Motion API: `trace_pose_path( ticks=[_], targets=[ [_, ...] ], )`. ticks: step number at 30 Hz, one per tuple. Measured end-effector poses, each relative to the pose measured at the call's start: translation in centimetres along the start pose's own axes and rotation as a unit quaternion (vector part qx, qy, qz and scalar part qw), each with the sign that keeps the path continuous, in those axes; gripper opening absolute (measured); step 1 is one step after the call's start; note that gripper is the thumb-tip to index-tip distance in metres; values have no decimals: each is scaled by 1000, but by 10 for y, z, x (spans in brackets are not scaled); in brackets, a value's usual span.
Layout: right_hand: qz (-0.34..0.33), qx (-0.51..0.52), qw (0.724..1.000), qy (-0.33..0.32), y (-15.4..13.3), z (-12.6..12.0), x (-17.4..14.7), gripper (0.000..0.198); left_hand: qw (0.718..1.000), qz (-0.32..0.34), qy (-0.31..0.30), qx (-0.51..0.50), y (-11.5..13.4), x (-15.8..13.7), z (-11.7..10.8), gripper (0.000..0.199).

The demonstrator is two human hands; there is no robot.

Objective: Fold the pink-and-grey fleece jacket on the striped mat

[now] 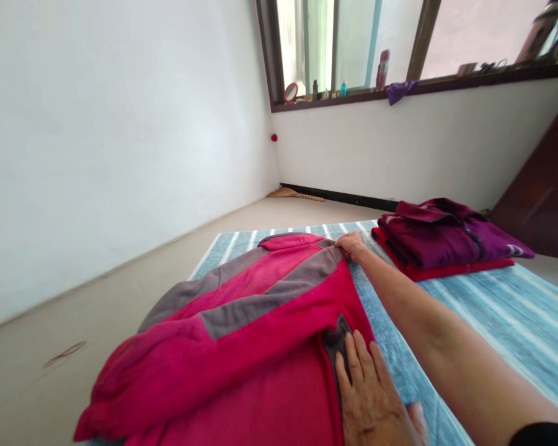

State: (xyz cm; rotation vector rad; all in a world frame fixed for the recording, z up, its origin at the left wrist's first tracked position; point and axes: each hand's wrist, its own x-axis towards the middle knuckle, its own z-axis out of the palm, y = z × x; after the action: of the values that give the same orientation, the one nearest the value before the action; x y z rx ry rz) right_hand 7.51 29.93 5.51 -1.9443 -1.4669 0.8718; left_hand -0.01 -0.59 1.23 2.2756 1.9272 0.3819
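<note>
A pink and grey fleece jacket (pixel 265 347) lies on the blue striped sheet (pixel 465 303), one sleeve laid across its body. At the jacket's far right corner, near the collar, my right hand (pixel 352 244) is closed on the grey fabric at the shoulder. My left hand (pixel 369 390) rests flat on the near right edge, fingers stretched out over a dark grey patch, thumb apart. Right of my right arm sits a stack of folded clothes, with a purple jacket (pixel 437 232) on top and a red garment (pixel 465 269) beneath.
White walls (pixel 121 124) stand to the left and ahead. The windowsill (pixel 353 96) holds a round mirror (pixel 291 92), small bottles, a pink flask (pixel 382 69) and a purple cloth (pixel 400 91). A broom (pixel 297 194) lies on the floor; a dark red door (pixel 549 192) is at right.
</note>
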Motion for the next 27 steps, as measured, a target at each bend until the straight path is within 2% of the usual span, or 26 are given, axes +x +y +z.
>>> trace_pose_path(
  ticks=[6, 11, 13, 17, 22, 27],
  targets=[
    [-69, -123, 987, 72, -9, 4, -11, 23, 1000, -16, 2, 1, 2, -3, -1, 84],
    [-182, -174, 959, 128, -18, -5, -53, 25, 1000, -3, 14, 3, 4, -2, -6, 79],
    [-241, -186, 945, 120, -15, -3, -75, 27, 1000, 2, 0, 0, 3, -1, -12, 78],
    [-338, -209, 916, 50, 0, 14, -107, 22, 999, 7, -50, 1, 3, 0, -25, 80],
    [-358, -216, 908, 27, 7, 29, -109, 20, 998, 26, -66, -1, 1, -1, -34, 77],
    [-351, -161, 921, 45, 3, 13, -121, 22, 997, 36, -74, -6, -1, 1, -40, 78]
  ],
)
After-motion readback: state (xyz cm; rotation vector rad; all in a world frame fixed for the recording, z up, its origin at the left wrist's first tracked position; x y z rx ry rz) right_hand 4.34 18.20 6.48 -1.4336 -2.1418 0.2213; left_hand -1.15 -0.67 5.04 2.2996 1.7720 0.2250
